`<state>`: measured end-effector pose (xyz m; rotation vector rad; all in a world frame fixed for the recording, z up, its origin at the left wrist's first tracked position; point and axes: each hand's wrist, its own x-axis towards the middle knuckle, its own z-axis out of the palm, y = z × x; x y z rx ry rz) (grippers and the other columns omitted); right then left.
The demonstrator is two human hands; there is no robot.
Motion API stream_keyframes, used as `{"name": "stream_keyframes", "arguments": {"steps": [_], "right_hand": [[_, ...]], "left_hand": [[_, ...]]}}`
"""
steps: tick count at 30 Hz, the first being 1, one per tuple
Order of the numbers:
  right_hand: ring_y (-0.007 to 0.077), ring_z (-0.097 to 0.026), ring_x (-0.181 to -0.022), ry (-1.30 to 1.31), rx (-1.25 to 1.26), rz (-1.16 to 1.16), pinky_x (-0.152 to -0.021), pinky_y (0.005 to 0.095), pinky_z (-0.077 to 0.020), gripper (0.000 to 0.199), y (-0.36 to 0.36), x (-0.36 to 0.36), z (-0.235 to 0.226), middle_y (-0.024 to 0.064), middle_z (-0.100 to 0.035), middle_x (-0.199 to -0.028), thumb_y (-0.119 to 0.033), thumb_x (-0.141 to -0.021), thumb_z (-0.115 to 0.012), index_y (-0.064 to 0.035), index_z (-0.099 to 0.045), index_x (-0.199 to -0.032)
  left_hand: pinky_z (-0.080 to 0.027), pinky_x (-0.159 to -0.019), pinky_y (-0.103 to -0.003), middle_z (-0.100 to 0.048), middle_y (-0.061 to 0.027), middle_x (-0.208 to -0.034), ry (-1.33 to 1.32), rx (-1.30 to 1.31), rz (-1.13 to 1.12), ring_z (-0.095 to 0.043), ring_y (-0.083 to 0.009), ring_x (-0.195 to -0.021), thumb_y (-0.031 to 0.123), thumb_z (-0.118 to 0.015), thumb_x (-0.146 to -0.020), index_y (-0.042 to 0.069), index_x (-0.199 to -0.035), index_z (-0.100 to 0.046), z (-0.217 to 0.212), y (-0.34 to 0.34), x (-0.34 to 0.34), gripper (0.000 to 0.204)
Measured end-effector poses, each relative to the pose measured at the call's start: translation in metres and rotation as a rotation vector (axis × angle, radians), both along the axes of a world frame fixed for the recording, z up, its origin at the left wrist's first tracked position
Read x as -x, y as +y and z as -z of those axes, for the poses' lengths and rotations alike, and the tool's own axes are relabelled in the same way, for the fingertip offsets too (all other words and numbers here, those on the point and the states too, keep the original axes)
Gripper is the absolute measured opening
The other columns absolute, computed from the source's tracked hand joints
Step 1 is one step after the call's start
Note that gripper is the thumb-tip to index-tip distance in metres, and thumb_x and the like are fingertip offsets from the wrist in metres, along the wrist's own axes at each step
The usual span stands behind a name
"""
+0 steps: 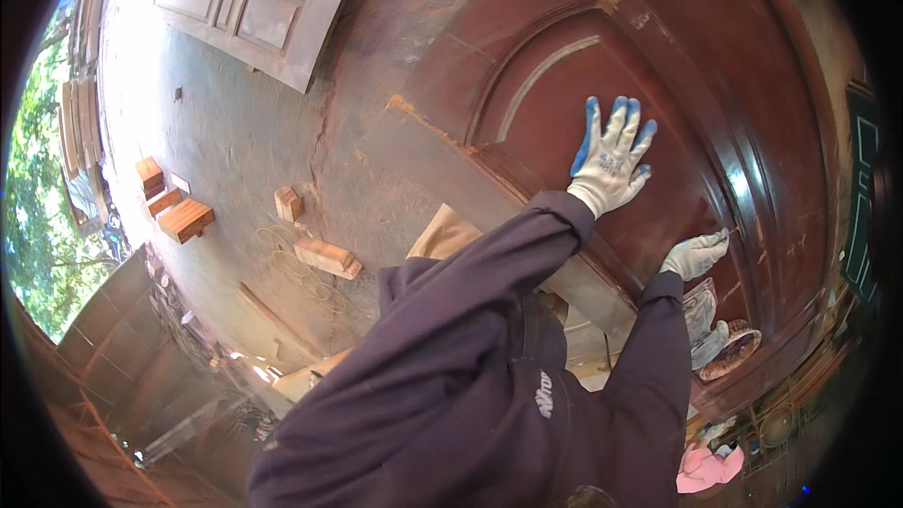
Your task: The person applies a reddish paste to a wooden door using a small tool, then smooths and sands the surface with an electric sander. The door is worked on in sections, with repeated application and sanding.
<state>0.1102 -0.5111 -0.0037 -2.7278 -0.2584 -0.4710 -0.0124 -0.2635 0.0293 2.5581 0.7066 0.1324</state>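
Note:
A large dark red-brown wooden door (pixel 658 56) with an arched raised panel lies in front of me. My left hand (pixel 611 155), in a white and blue work glove, rests flat on the panel with its fingers spread. My right hand (pixel 694 254), in a white glove, is closed around a small thin tool (pixel 724 233) whose tip touches the moulded groove at the panel's edge. Dark purple sleeves cover both my arms.
Several wooden blocks (pixel 185 219) lie on the concrete floor (pixel 235 132) at the left, one (pixel 326 257) near my shoulder. A pale panelled door (pixel 263 0) leans at the top. A grey rag (pixel 701 320) and a round dish (pixel 734 350) sit below my right hand.

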Motion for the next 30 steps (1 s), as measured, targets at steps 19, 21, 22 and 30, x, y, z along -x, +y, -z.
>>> {"name": "stream_keyframes", "arguments": {"steps": [19,21,22,30], "right_hand": [[0.0388,-0.064,-0.112,0.078,-0.019,0.112,-0.092,0.0462,-0.0522,0.038,-0.002,-0.002,0.002,0.0221,-0.066,-0.123,-0.029,-0.107,-0.041,-0.0019,-0.054,-0.131],[0.0393,-0.064,-0.111,0.058,-0.015,0.076,-0.092,0.0461,-0.0520,0.038,0.003,-0.001,-0.001,0.0222,-0.065,-0.124,-0.029,-0.107,-0.042,-0.0018,-0.053,-0.132],[0.0372,-0.063,-0.115,0.035,0.015,0.060,-0.096,0.0449,-0.0512,0.039,0.007,0.001,-0.003,0.0215,-0.065,-0.126,-0.027,-0.107,-0.042,-0.0017,-0.050,-0.136],[0.0326,-0.064,-0.116,0.264,-0.193,-0.689,-0.097,0.0430,-0.0511,0.035,0.242,0.161,-0.088,0.0127,-0.066,-0.126,-0.017,-0.100,-0.057,-0.0085,-0.056,-0.134]], "left_hand": [[-0.011,-0.122,-0.057,-0.040,-0.0171,-0.157,0.159,-0.162,-0.121,-0.030,-0.0346,-0.149,0.058,-0.051,-0.093,0.008,-0.151,-0.042,-0.031,0.167,0.162,0.077],[-0.009,-0.122,-0.056,-0.041,-0.0167,-0.157,0.179,-0.183,-0.180,-0.029,-0.0359,-0.149,0.055,-0.048,-0.095,0.011,-0.150,-0.044,-0.033,0.183,0.156,0.070],[-0.014,-0.120,-0.057,-0.046,-0.0165,-0.152,0.120,-0.213,-0.261,-0.035,-0.0359,-0.145,0.049,-0.048,-0.096,0.010,-0.145,-0.050,-0.027,0.190,0.154,0.062],[-0.054,-0.088,-0.049,-0.071,-0.0152,-0.114,0.398,-0.066,-0.334,-0.068,-0.0379,-0.104,0.030,-0.037,-0.104,0.006,-0.113,-0.070,0.033,0.270,0.177,0.042]]}}
